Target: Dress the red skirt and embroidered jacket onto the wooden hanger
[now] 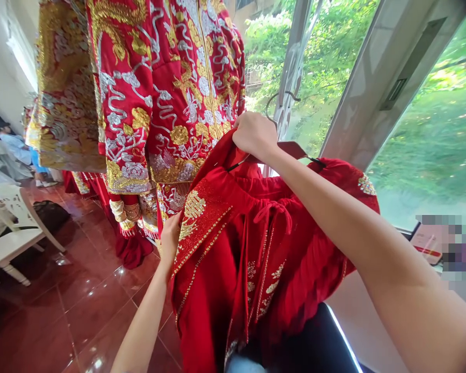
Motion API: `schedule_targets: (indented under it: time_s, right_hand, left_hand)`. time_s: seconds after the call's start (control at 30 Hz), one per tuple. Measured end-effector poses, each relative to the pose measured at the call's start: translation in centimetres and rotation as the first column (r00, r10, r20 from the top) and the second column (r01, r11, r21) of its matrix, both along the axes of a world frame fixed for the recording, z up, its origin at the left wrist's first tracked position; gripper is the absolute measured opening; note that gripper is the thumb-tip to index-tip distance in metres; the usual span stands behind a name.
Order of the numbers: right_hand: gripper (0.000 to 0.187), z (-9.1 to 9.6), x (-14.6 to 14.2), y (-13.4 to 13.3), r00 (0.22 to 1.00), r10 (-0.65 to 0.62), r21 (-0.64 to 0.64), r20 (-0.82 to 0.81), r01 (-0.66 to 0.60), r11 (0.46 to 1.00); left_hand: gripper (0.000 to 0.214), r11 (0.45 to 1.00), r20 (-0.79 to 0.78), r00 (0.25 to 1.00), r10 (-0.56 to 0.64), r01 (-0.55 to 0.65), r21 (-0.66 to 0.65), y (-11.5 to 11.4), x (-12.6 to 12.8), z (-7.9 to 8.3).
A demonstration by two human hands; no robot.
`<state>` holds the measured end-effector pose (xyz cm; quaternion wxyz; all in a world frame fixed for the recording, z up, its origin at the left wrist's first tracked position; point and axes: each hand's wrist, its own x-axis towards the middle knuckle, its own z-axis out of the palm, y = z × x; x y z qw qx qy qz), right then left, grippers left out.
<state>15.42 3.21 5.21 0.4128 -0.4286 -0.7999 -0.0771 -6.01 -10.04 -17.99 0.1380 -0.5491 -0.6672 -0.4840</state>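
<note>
My right hand [254, 135] is closed around a hanger [295, 150] whose metal hook rises beside the window frame. A red skirt [252, 248] with gold beadwork hangs from that hanger in front of me. My left hand [170, 239] grips the skirt's gold-embroidered waistband edge on the left side. Just beyond hangs a red jacket [166, 88] thick with gold and silver embroidery, and a second embroidered garment [66, 93] hangs to its left.
A large window [431, 129] with a grey frame runs along the right, greenery outside. A white chair [11, 233] stands at the left on glossy red floor tiles [81, 305]. A person [11, 142] sits far left. Papers [427, 243] lie on the sill.
</note>
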Motion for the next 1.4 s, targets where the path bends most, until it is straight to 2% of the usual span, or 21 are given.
schedule_targets:
  time_s: [0.07, 0.17, 0.23, 0.3, 0.33, 0.37, 0.4, 0.43, 0.47, 0.5, 0.53, 0.57, 0.67, 0.73, 0.83, 0.93, 1.03, 1.1, 1.2, 1.3, 1.4]
  right_hand:
    - [0.031, -0.1, -0.1, 0.2, 1.0, 0.001, 0.015, 0.006, -0.001, 1.0]
    - [0.032, 0.0, -0.2, 0.2, 0.999, -0.023, -0.005, 0.034, 0.023, 1.0]
    - [0.032, 0.1, -0.1, -0.1, 0.998, -0.038, -0.024, 0.046, 0.039, 0.999]
    - [0.032, 0.1, -0.1, -0.3, 0.998, -0.042, -0.024, 0.037, 0.043, 0.999]
    - [0.031, 0.1, -0.1, -0.4, 0.999, -0.045, -0.024, 0.029, 0.046, 0.999]
    - [0.031, 0.1, 0.0, -0.5, 0.998, -0.05, -0.027, 0.022, 0.051, 0.998]
    - [0.03, 0.1, 0.0, -0.6, 0.998, -0.057, -0.033, 0.017, 0.058, 0.998]
    - [0.029, 0.1, 0.0, -0.6, 0.998, -0.062, -0.039, 0.012, 0.062, 0.997]
    - [0.028, 0.0, -0.1, -0.7, 0.998, -0.06, -0.039, 0.003, 0.06, 0.997]
    - [0.026, -0.1, -0.1, -0.7, 0.999, -0.052, -0.029, -0.01, 0.051, 0.998]
    - [0.026, -0.1, -0.2, -0.6, 0.999, -0.039, -0.011, -0.023, 0.039, 0.999]
    - [0.025, -0.2, -0.3, -0.6, 0.999, -0.032, 0.011, -0.034, 0.033, 0.999]
    - [0.026, -0.4, -0.6, -0.3, 0.998, -0.048, 0.053, -0.033, 0.05, 0.997]
    - [0.026, -0.5, -0.8, -0.1, 0.998, -0.057, 0.044, -0.023, 0.058, 0.997]
    - [0.025, -0.4, -0.8, 0.0, 0.999, -0.032, 0.047, -0.037, 0.034, 0.998]
    - [0.022, -0.3, -0.8, -0.2, 0.999, -0.011, 0.055, -0.051, 0.014, 0.998]
    - [0.021, -0.1, -0.7, -0.6, 0.999, 0.0, 0.024, -0.039, 0.001, 1.0]
    - [0.022, 0.3, -0.3, -0.9, 1.0, 0.014, 0.02, 0.02, -0.015, 1.0]
    - [0.024, 1.3, 0.7, -1.1, 0.97, 0.035, 0.065, 0.239, -0.052, 0.997]
    - [0.022, 2.2, 1.8, -0.9, 0.897, 0.04, 0.114, 0.44, -0.101, 0.988]
    - [0.027, 2.6, 2.5, -0.6, 0.84, 0.053, 0.126, 0.539, -0.143, 0.982]
  left_hand:
    - [0.022, 0.997, 0.045, 0.996, 0.072, -0.074, 0.036, -0.8, -1.4, 1.0]
    - [0.019, 0.973, 0.211, 0.969, 0.132, -0.167, 0.158, -3.7, -2.1, 4.9]
    - [0.018, 0.929, 0.312, 0.948, 0.06, -0.168, 0.331, -6.2, -0.4, 8.2]
    - [0.019, 0.814, 0.334, 0.942, 0.036, -0.222, 0.537, -8.0, 3.1, 10.8]
    - [0.019, 0.775, 0.308, 0.95, 0.053, -0.234, 0.587, -8.3, 5.3, 11.5]
    - [0.018, 0.771, 0.264, 0.96, 0.092, -0.236, 0.591, -8.0, 7.5, 11.6]
    - [0.015, 0.835, 0.207, 0.975, 0.076, -0.176, 0.521, -7.2, 9.6, 11.3]
    - [0.014, 0.893, 0.155, 0.988, 0.019, -0.087, 0.443, -5.8, 11.5, 10.4]
    - [0.018, 0.953, 0.136, 0.986, -0.098, 0.053, 0.299, -4.1, 13.0, 9.2]
    - [0.022, 0.972, 0.164, 0.966, -0.2, 0.174, 0.159, -2.1, 14.1, 7.8]
    - [0.024, 0.965, 0.217, 0.941, -0.261, 0.263, 0.021, -0.2, 14.8, 6.3]
    - [0.027, 0.956, 0.273, 0.93, -0.246, 0.279, -0.088, 1.4, 15.2, 5.0]
    - [0.03, 0.941, 0.347, 0.919, -0.186, 0.268, -0.206, 3.8, 15.1, 2.7]
    - [0.029, 0.948, 0.318, 0.924, -0.211, 0.272, -0.163, 3.2, 14.4, 2.6]
    - [0.022, 0.982, 0.197, 0.963, -0.186, 0.178, 0.056, 1.5, 12.7, 2.9]
    - [0.02, 0.969, 0.04, 0.999, 0.005, -0.015, 0.246, 0.7, 9.7, 2.6]
    - [0.043, 0.914, -0.039, 0.972, 0.233, -0.205, 0.35, 1.1, 6.1, 3.1]
    - [0.054, 0.909, -0.082, 0.963, 0.258, -0.213, 0.357, 1.6, 4.1, 4.7]
    - [0.045, 0.947, -0.093, 0.982, 0.166, -0.133, 0.294, 2.8, 2.4, 8.3]
    - [0.042, 0.897, 0.004, 0.99, 0.144, -0.133, 0.422, 4.0, 3.0, 11.3]
    - [0.044, 0.886, -0.043, 0.994, 0.102, -0.071, 0.459, 4.9, 4.9, 12.0]
